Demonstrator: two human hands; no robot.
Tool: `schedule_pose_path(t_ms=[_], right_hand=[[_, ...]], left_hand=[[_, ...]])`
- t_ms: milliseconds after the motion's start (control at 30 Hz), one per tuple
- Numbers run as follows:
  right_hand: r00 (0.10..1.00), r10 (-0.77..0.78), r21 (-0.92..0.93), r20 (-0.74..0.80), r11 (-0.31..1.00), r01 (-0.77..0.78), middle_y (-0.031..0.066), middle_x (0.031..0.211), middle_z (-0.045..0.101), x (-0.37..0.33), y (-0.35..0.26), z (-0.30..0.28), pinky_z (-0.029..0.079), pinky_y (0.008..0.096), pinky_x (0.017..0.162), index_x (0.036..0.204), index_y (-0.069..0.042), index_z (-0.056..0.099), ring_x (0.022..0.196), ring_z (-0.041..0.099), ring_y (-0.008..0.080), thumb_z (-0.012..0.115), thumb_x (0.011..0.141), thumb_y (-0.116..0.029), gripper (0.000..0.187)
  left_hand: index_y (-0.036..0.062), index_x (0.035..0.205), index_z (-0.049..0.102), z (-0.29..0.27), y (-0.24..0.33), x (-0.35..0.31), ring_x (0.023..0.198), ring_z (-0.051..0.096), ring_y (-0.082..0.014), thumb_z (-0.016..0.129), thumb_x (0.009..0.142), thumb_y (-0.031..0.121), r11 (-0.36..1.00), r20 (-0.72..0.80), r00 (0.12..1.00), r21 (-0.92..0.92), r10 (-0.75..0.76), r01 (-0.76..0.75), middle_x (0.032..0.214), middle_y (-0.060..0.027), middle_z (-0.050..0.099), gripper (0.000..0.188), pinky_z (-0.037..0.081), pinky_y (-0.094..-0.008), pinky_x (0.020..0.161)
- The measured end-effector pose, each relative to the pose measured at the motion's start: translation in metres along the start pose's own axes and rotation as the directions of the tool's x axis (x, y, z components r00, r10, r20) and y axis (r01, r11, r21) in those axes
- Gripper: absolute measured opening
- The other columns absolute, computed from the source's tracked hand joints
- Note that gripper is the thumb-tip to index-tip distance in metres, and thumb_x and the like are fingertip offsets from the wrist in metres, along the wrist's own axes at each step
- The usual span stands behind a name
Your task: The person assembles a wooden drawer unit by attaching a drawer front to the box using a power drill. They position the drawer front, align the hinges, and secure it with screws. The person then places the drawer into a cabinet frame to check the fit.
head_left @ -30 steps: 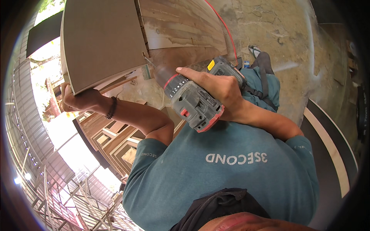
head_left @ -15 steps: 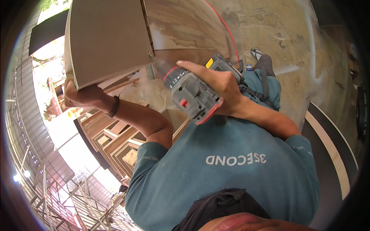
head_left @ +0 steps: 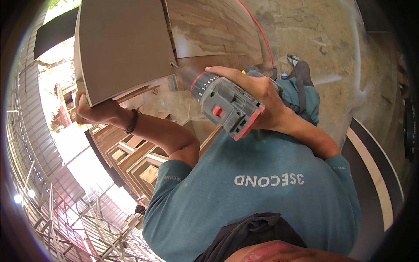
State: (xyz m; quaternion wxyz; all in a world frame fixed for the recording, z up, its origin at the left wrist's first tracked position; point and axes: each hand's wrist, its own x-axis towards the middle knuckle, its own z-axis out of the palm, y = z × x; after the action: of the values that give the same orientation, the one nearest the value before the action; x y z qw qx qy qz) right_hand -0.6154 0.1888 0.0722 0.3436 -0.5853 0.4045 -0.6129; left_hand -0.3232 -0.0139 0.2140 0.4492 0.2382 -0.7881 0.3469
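Matt plastic drill (head_left: pixel 229 105), smooth panel (head_left: pixel 124 50)

Your bare right hand (head_left: pixel 266 89) has brought the grey-and-red cordless drill (head_left: pixel 231 107) farther from your chest, its rear end higher in view than a second ago. The blurred dark cylindrical chuck (head_left: pixel 190 78) now sits nearer the edge of the flat brown panel (head_left: pixel 124 52), and less of the slim metal bit (head_left: pixel 174 65) shows between them. The bright yellow battery label (head_left: pixel 243 72), plain earlier, is now mostly hidden behind your right hand.
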Motion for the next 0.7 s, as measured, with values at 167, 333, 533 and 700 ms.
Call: schedule_pose_path(t_ms=[167,333,533,700], right_hand=[[0.996,0.074,0.034,0.056,0.997,-0.076,0.0144,0.113,0.07,-0.007,-0.002,-0.009,0.058,0.0337,0.071,0.135,-0.008,0.055,0.083,0.072,0.0283,0.085,0.065,-0.024,0.078],[0.996,0.046,0.056,0.074,0.997,-0.05,0.0135,0.118,0.069,-0.003,0.001,-0.014,0.058,0.0341,0.073,0.136,-0.008,0.055,0.086,0.072,0.0293,0.085,0.063,-0.026,0.081],[0.996,0.039,0.059,0.082,0.997,-0.044,0.0135,0.113,0.07,0.002,0.006,-0.012,0.058,0.0327,0.072,0.136,-0.007,0.055,0.086,0.072,0.0268,0.084,0.065,-0.024,0.078],[0.999,-0.026,0.021,0.032,0.999,0.026,0.0142,0.104,0.071,0.006,0.009,-0.003,0.058,0.0313,0.069,0.135,-0.003,0.055,0.079,0.072,0.0234,0.083,0.07,-0.019,0.073]], left_hand=[[0.0096,0.077,0.038,-0.011,-0.004,-0.003,0.039,0.04,-0.0104,0.073,0.088,0.026,0.998,0.048,0.999,0.065,0.008,-0.011,0.051,0.0016,0.047,0.04,0.028,-0.0208,0.041],[0.0081,0.081,0.039,-0.009,-0.004,-0.005,0.04,0.041,-0.0101,0.073,0.089,0.027,0.994,0.084,0.996,0.099,0.027,-0.035,0.052,0.0018,0.046,0.04,0.028,-0.0205,0.04],[0.0063,0.088,0.041,-0.006,-0.012,0.0,0.042,0.045,-0.01,0.075,0.089,0.024,0.986,0.074,0.984,-0.039,0.163,-0.16,0.053,0.0,0.047,0.039,0.028,-0.0204,0.038],[0.006,0.089,0.042,-0.012,-0.023,-0.014,0.045,0.048,-0.0105,0.075,0.089,0.027,0.985,0.064,0.989,0.109,0.13,-0.136,0.057,-0.0003,0.05,0.04,0.032,-0.0213,0.04]])
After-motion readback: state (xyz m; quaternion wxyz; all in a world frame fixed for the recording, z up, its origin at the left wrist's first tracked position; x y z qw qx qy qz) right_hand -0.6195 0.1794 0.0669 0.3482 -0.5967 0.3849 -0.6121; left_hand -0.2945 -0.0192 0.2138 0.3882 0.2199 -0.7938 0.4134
